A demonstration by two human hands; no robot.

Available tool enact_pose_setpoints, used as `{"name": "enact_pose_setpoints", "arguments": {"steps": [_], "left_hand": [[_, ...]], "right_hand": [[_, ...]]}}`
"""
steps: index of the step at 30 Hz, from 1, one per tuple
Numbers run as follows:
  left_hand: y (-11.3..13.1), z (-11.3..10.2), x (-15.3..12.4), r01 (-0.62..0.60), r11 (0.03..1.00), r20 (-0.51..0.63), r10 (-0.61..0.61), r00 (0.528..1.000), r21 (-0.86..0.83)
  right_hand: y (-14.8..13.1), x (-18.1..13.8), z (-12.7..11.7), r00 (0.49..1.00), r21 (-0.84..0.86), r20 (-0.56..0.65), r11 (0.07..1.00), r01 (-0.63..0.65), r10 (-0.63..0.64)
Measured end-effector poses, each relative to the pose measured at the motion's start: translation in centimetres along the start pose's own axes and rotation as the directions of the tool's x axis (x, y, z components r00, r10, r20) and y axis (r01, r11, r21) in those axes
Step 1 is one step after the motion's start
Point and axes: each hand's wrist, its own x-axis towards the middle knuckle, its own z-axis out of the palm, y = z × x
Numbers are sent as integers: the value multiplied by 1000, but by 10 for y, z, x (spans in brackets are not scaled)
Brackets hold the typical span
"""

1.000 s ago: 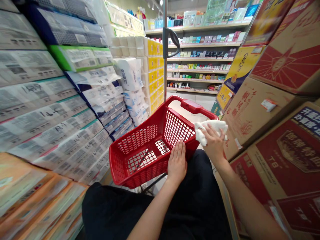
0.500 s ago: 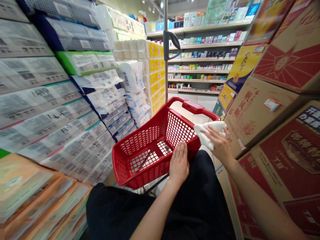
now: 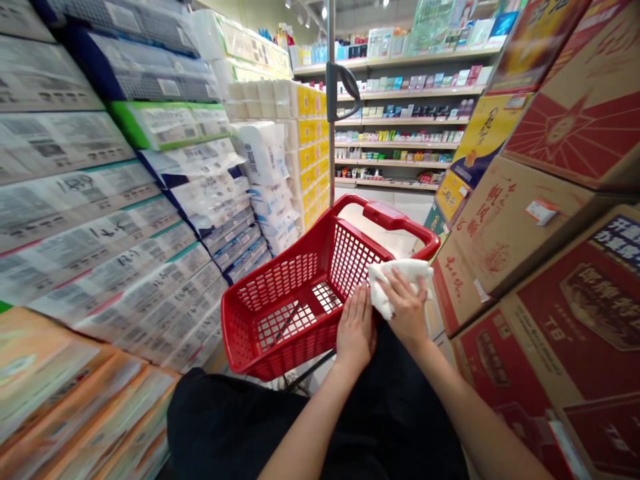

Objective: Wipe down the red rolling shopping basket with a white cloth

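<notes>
A red plastic shopping basket (image 3: 280, 275) with lattice walls stands in front of my knees. My left hand (image 3: 356, 328) lies over its near rim close to the right corner, fingers stretched out flat and its thumb hidden. Just beside it, my right hand (image 3: 406, 305) presses a folded white cloth (image 3: 413, 268) onto the basket's right-hand rim, with the fingers bent over the cloth. The cloth covers that corner. Beyond the cloth, the basket's red looped handle (image 3: 385, 215) rises.
Stacked packs of paper goods (image 3: 100, 220) wall the left side. Cardboard cartons (image 3: 530, 220) are piled high on the right. A metal pole with a grey handle (image 3: 343, 91) stands behind the basket. Shelves of small products (image 3: 400, 120) fill the back.
My right hand has slid the white cloth left and toward me, from the handle's base to beside my left hand. The left hand and basket have barely shifted.
</notes>
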Motion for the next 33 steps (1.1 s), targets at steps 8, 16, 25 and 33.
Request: {"name": "enact_pose_setpoints", "arguments": {"steps": [8,16,25,33], "left_hand": [[0,-2,1,12,1000,8,-12,1000,0],[2,2,1,36,999,-18,-37,999,-38],[1,-1,0,11,1000,13,-11,1000,-18],[-1,0,0,-6,1000,1,6,1000,-12]], "right_hand": [[31,2,-14,982,39,73,985,170,-172],[138,57,-28,1000,-46,15,999,11,-11],[24,16,-4,996,-39,-42,996,-85,84],[1,-3,-2,992,87,58,991,102,-108]]}}
